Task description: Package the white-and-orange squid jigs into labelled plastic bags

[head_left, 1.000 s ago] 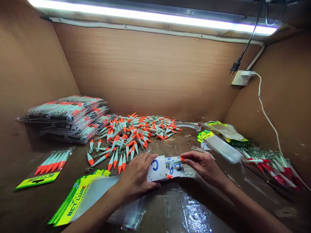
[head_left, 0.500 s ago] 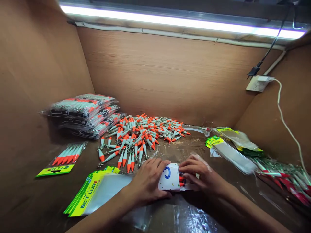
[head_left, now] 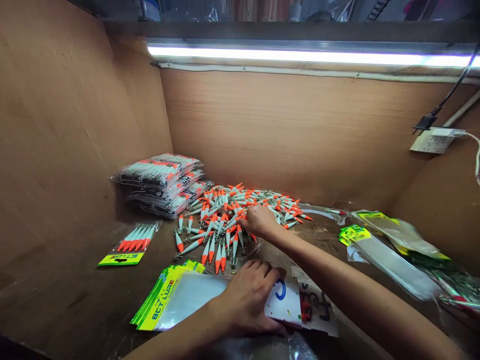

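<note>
Far left: one BCT LURE header pouch [head_left: 129, 245] lies on the bench [head_left: 75, 300], row of orange-and-white lures inside, so at least that one reads as filled. Behind it, against the back corner, a stack of clear packs [head_left: 161, 182], each showing lures; looks like finished stock, count not readable.

Nearer, a fan of flat BCT LURE pouches [head_left: 187, 297], no lures visible inside, so probably all left to fill. Centre rear: big loose pile of orange-and-white lures [head_left: 213, 220], by far the larger share of the work, I'd judge.

Left hand [head_left: 251, 295] is clamped on the left end of a white card [head_left: 287, 307] with blue lettering, thumb along the near edge. Right hand [head_left: 258, 220] is at the pile, fingers curled at the lures; can't tell if one is gripped.

Right of the card, a lettered flap [head_left: 322, 305] with something orange-red at its left side, so that batch looks part-loaded; count hidden.

Far right: bundled pouches [head_left: 393, 262], then red-and-white lures [head_left: 463, 302] at the edge, apparently untouched.
</note>
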The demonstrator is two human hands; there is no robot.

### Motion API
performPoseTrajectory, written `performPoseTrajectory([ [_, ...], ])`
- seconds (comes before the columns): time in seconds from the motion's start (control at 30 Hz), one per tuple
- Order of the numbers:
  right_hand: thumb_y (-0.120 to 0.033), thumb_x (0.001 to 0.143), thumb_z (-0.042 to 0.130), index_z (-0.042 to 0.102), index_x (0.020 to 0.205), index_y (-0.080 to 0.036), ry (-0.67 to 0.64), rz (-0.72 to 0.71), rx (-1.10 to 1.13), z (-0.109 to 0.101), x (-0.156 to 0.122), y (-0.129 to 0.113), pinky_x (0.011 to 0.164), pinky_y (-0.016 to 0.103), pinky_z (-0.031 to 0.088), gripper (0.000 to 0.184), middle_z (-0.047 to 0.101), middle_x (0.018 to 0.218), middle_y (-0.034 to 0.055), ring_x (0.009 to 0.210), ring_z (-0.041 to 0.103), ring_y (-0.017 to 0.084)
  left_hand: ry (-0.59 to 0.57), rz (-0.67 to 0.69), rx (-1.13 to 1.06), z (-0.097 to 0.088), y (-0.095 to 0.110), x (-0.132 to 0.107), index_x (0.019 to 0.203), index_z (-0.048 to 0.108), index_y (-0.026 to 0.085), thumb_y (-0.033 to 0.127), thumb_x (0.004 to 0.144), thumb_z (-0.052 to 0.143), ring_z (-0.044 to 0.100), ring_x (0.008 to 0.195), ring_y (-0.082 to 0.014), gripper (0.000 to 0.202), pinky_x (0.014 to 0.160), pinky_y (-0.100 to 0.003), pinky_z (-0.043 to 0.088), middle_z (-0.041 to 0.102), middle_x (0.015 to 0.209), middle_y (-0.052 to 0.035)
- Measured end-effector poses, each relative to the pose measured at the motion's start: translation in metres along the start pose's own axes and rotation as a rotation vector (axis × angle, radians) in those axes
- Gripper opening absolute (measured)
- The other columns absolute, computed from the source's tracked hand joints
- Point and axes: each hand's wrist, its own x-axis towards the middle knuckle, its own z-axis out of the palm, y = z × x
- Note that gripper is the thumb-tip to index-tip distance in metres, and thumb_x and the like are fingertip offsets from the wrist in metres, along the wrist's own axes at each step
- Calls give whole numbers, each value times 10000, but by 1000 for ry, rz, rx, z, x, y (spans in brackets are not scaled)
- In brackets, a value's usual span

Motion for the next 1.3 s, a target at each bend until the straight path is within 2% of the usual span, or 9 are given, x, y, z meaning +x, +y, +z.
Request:
performPoseTrajectory([
  [0.17,-289,794,653,713,825,-108,-64,20,82,6,5,3,672,288,425,193,731,904,166,859,661,259,-1,10,8,-2,0,-1,1324,496,246,837,595,675,554,1065,-343,955,969,-488,430,600,1163,-110],
  [0.27,-264,755,644,654,660,-129,-176,10,213,-7,-2,19,580,248,406,166,682,689,75,669,624,178,-9,33,-9,-5,3,-1,1342,485,256,813,598,699,553,1070,-334,954,997,-479,411,596,1164,-102],
  [0.33,-279,769,614,630,652,-144,-253,9,328,-21,-15,36,529,224,412,179,649,624,28,572,585,133,-14,52,-26,-7,4,-1,1360,474,267,799,594,715,553,1074,-334,963,1009,-484,400,595,1168,-100],
  [0.47,-335,828,571,611,828,-167,-292,37,555,-50,-62,79,583,221,513,173,680,721,11,599,621,112,-6,34,-54,-10,2,0,1384,454,283,779,592,731,556,1083,-341,974,1010,-499,406,596,1174,-94],
  [0.6,-400,765,734,574,949,-174,-146,167,953,-64,-121,126,664,272,549,332,721,823,38,699,677,146,8,-30,-62,-13,-2,3,1390,441,286,695,566,813,561,1113,-340,993,1018,-492,418,590,1206,-91],
  [0.67,-445,763,769,596,941,-168,-92,221,1035,-63,-147,143,675,280,541,371,740,853,59,721,684,156,9,-42,-58,-13,-4,4,1395,433,293,641,550,852,564,1120,-338,1005,1009,-488,429,592,1204,-85],
  [0.87,-555,886,640,737,906,-146,-44,205,981,-47,-192,162,624,253,473,421,727,801,54,670,614,141,-12,-20,-50,-12,-6,6,1407,424,297,597,591,850,566,1121,-336,968,993,-493,442,594,1210,-83],
  [1.13,-587,921,554,733,708,-166,-38,165,821,-44,-201,161,586,251,400,505,660,650,15,594,527,141,-9,-9,-54,-15,-6,8,1415,417,296,591,650,827,574,1129,-322,917,983,-472,455,604,1226,-83],
  [1.3,-613,928,522,721,680,-168,-43,173,734,-41,-202,161,576,253,384,547,631,632,15,597,517,147,-4,-9,-60,-18,-5,9,1412,414,286,576,658,830,574,1145,-328,909,1020,-493,433,605,1245,-90],
])
